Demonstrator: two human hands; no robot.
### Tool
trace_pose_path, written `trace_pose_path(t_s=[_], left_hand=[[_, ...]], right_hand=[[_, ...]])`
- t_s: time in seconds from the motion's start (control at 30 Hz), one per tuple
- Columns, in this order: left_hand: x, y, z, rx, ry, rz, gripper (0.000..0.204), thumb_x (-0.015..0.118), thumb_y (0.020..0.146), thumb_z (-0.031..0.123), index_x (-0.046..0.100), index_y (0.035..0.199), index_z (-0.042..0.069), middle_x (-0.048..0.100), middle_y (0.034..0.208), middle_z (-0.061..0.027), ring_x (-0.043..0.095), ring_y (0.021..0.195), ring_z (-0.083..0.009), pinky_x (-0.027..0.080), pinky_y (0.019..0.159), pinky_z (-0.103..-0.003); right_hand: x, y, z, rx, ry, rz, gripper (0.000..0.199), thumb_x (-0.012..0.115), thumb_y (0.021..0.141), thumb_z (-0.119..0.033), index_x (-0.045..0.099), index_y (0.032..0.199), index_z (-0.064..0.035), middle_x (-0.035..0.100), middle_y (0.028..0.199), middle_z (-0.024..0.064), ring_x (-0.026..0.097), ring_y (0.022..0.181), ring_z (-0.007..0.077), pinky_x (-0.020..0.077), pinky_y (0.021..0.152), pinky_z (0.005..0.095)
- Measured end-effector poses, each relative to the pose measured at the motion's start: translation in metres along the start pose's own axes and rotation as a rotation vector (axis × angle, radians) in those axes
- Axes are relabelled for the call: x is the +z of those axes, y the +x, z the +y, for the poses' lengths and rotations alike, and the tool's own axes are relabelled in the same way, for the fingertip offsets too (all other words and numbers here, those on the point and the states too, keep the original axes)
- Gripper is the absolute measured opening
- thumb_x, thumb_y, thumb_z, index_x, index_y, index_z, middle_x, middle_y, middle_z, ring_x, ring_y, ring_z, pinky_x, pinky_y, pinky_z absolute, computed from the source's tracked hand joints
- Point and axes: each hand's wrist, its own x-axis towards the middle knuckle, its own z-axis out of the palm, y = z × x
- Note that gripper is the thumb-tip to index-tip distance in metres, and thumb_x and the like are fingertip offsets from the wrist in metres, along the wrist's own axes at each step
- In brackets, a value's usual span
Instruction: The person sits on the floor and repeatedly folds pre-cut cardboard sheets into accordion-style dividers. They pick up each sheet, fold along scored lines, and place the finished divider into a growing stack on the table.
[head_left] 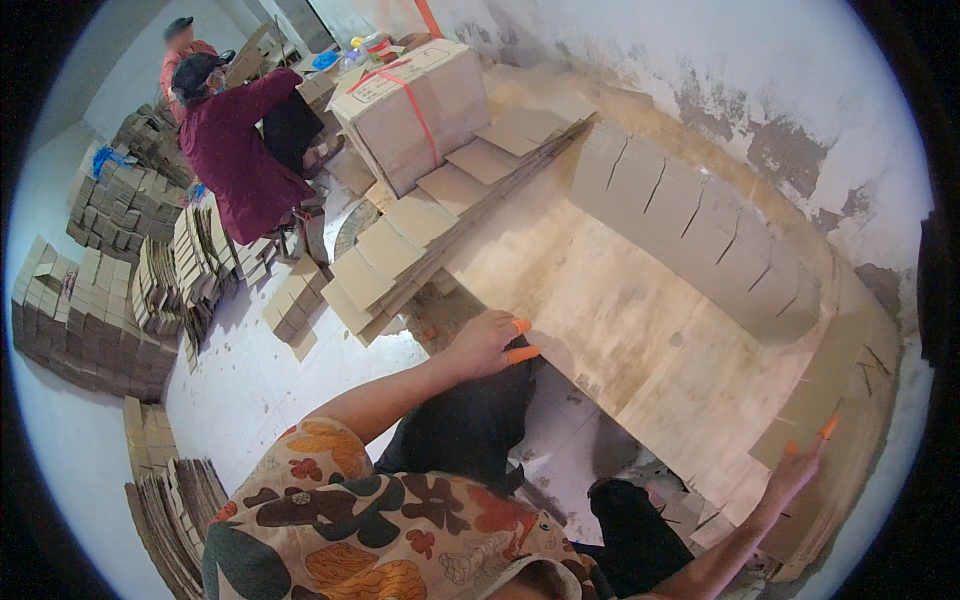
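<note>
My left hand (486, 345) hovers over my dark-trousered knee, close to the near edge of the wooden board. It is empty, and two of its fingers, in orange finger covers, point right and stand apart. On the right, my right hand (793, 468) reaches to a stack of cardboard sheets (835, 390). Its orange-covered fingertips are spread apart over the top sheet, seemingly touching it; no grip on the sheet shows. A slotted grey-brown cardboard strip (690, 230), with several parallel cuts, lies along the board's far side.
The wooden board (600, 310) spans the middle. Overlapping cardboard pieces (420, 215) line its left end, beside a large carton with a red strap (415, 110). Cardboard stacks (95, 310) stand at left. Two people, one in a maroon top (240, 150), are farther back. A peeling wall (780, 140) bounds the right.
</note>
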Motion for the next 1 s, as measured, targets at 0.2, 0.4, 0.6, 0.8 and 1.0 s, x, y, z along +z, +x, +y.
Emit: trace_pose_path(t_s=[0.2,0.4,0.6,0.8,1.0], left_hand=[[-0.002,0.013,0.001,-0.014,0.113,-0.128,0.036,0.067,0.078,0.034,0.061,0.096,0.004,0.063,0.090,-0.0150,0.060,0.086,-0.0332,0.048,0.074,-0.040],[0.001,0.009,0.005,0.014,0.086,-0.023,0.041,0.067,0.077,0.038,0.062,0.095,0.002,0.063,0.084,-0.0157,0.059,0.084,-0.0336,0.048,0.075,-0.040],[0.019,0.047,0.006,0.071,0.074,0.020,0.037,0.078,0.068,0.028,0.064,0.090,0.001,0.064,0.080,-0.0143,0.063,0.079,-0.0282,0.051,0.070,-0.035],[0.072,0.178,0.070,0.317,-0.107,0.318,0.032,0.075,0.071,0.022,0.057,0.091,0.003,0.060,0.082,-0.0131,0.056,0.076,-0.0311,0.046,0.067,-0.039],[0.116,0.292,0.148,0.464,-0.068,0.216,0.047,0.075,0.069,0.026,0.053,0.103,0.001,0.057,0.101,-0.0144,0.049,0.100,-0.0321,0.039,0.087,-0.040]], right_hand=[[-0.017,0.002,-0.017,0.069,0.251,0.212,0.059,0.061,0.080,-0.004,0.038,0.134,0.0008,0.042,0.135,0.0198,0.043,0.122,0.0305,0.0338,0.102,0.0379],[-0.057,0.016,-0.138,0.118,0.632,0.037,0.070,0.060,0.076,0.006,0.034,0.139,-0.0091,0.047,0.133,0.0101,0.050,0.112,0.0197,0.0439,0.090,0.0281],[-0.059,0.012,-0.128,0.137,0.407,-0.062,0.070,0.055,0.076,0.010,0.035,0.140,-0.0105,0.053,0.123,0.0119,0.051,0.106,0.0172,0.0410,0.088,0.0263],[-0.056,0.022,-0.102,0.199,0.464,0.204,0.073,0.057,0.078,0.007,0.031,0.141,-0.0198,0.064,0.100,0.0171,0.062,0.081,0.0248,0.0480,0.074,0.0304],[-0.022,0.026,-0.090,0.171,0.316,0.245,0.077,0.060,0.076,0.008,0.030,0.142,-0.0179,0.062,0.109,0.0169,0.060,0.087,0.0292,0.0478,0.077,0.0321]])
